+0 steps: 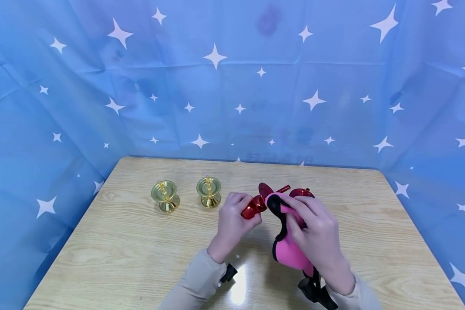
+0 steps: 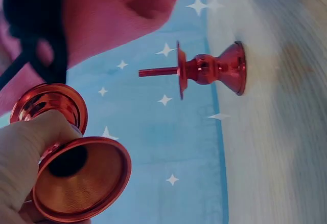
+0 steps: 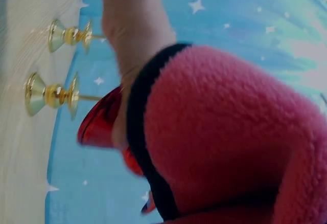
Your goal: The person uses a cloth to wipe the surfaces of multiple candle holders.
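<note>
My left hand (image 1: 232, 219) grips a shiny red candle holder (image 1: 254, 207) around its stem, tilted above the table. In the left wrist view its hollow flared base (image 2: 87, 180) faces the camera. My right hand (image 1: 315, 226) pinches a fleecy pink cloth (image 1: 290, 252) with black edging, bunched against the plate end of the candle holder. The cloth (image 3: 225, 127) hides most of the right hand in the right wrist view. Behind the right hand stands a second red candle holder (image 2: 204, 69), upright with its thin spike showing in the left wrist view.
Two gold candle holders, a left one (image 1: 165, 196) and a right one (image 1: 209, 191), stand upright toward the back left of the wooden table (image 1: 120, 254). Blue curtain (image 1: 217, 86) with white stars hangs behind and at the sides.
</note>
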{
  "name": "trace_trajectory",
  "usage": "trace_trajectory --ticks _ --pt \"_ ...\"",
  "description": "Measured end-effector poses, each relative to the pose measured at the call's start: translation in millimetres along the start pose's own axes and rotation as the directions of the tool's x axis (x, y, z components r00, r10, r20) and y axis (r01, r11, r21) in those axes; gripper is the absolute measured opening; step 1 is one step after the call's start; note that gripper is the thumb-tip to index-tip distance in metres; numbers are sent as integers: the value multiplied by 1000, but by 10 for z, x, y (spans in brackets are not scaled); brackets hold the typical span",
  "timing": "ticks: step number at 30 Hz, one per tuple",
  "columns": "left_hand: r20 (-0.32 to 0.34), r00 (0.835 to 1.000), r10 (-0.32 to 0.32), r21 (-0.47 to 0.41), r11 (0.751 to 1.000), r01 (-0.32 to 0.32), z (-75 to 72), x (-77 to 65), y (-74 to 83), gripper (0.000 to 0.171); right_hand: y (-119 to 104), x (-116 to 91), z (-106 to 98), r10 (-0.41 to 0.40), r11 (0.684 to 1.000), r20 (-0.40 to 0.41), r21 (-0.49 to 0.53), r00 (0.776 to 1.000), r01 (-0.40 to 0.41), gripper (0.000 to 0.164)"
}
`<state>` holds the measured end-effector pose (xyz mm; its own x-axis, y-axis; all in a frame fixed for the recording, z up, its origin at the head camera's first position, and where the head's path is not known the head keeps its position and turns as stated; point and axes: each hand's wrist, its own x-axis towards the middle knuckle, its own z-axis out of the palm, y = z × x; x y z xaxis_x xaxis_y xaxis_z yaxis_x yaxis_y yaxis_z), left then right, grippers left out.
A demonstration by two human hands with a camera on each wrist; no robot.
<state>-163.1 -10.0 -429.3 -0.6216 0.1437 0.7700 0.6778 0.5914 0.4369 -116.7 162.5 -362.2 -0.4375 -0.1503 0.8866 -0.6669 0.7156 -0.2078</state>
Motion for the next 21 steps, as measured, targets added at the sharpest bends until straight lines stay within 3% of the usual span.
trace_trajectory --ticks 4,7,14,21 --pt "-29 995 97 65 993 -95 36 -5 22 29 -89 25 42 38 997 -6 -68 999 -38 28" --pt "-50 989 137 86 987 -133 42 5 40 29 -135 11 74 38 995 21 -92 999 -36 27" --pt "-75 993 93 5 996 -93 4 -1 35 30 -140 -23 48 24 998 76 -65 997 -19 24" --pt "-75 996 39 -53 998 -43 -16 -14 21 28 12 -75 -35 93 993 178 -88 980 -79 27"
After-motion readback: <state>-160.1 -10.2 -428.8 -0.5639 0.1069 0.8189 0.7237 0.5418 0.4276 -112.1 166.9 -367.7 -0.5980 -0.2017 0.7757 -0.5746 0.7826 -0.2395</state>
